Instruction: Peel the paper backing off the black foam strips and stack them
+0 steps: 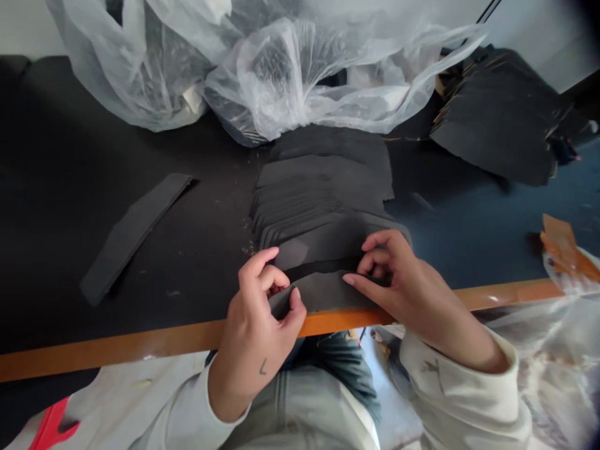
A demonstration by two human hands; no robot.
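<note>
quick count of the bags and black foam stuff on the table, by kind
clear plastic bags: 2
stacks of black foam pieces: 2
loose black foam strip: 1
black foam piece in hand: 1
total: 6

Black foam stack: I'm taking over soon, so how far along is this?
Done, apparently: a fanned stack of black foam pieces and a larger pile far right. In hand: the left hand and right hand hold one curved piece. Still to do, perhaps: a loose strip on the table; the plastic bags' contents are unclear.
</note>
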